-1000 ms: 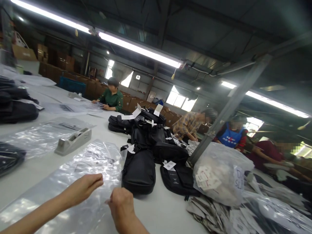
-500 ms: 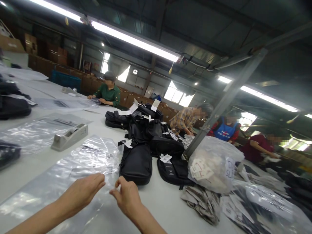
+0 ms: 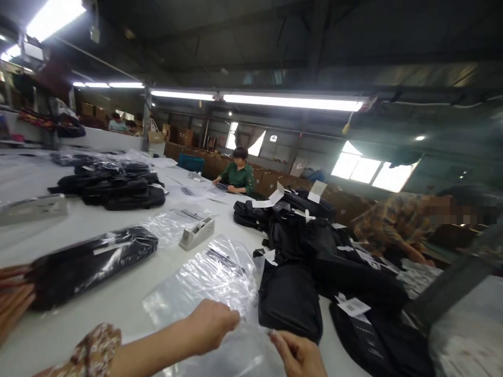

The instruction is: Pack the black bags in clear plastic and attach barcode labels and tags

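My left hand (image 3: 214,325) is closed on the edge of a clear plastic bag (image 3: 249,353) in the lower middle of the view. At the other side of the same bag, my right hand (image 3: 301,356) pinches its edge between thumb and fingers. The bag hangs between both hands, its lower part cut off by the frame. More clear plastic bags (image 3: 200,275) lie flat on the table just beyond. A black bag (image 3: 291,301) with a paper tag lies beyond my right hand, at the front of a pile of black bags (image 3: 302,235).
A tape dispenser (image 3: 197,234) stands behind the flat plastic. At left, a co-worker's hands (image 3: 15,298) touch a plastic-wrapped black bag (image 3: 98,264). Wrapped bags (image 3: 113,183) are heaped farther back. A person in green (image 3: 239,175) sits across the table. A metal post (image 3: 451,288) rises at right.
The view has turned left, bringing a co-worker's hands and the wrapped bag into sight. My hands, earlier apart above the flat plastic, now hold a clear bag stretched between them.
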Tool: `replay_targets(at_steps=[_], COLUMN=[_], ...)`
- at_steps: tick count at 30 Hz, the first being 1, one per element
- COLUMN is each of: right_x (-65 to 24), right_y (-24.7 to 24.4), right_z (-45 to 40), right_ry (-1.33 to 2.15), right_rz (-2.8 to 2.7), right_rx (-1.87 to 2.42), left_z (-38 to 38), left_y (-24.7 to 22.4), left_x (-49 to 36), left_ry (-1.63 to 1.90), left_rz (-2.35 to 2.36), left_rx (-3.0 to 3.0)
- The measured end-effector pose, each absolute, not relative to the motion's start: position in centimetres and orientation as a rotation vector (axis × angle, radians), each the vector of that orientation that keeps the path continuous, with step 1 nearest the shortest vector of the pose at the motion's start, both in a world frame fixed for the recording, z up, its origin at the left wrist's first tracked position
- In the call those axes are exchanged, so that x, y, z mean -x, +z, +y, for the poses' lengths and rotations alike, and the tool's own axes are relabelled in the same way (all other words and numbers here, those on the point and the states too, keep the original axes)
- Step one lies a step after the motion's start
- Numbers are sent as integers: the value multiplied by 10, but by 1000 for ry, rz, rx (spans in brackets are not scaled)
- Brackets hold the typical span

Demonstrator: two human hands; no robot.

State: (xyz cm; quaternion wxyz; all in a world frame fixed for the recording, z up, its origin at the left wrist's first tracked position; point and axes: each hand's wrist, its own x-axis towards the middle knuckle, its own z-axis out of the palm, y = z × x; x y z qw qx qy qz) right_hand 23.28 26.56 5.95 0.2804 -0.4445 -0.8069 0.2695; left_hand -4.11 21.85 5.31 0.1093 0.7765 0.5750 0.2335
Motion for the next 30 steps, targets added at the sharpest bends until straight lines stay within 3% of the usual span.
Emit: replay_targets(at_steps=[7, 12, 17, 30], right_x=[-242, -230, -228, -226], right_y=[67, 70, 75, 76], right_z=[234, 222, 217, 196], right_ry=[170, 42, -145, -291], right_rz=[-2200, -2173, -2291, -2290], right_rx=[1429, 1527, 1460, 1325], left_z=[208, 206, 207, 202], left_y=[51, 76, 90, 34], left_x=[43, -3, -43, -41], left_ry=[547, 667, 548, 668], left_rz=[1602, 1513, 1354, 1552], left_rx=[-2156, -2255, -2346, -2161])
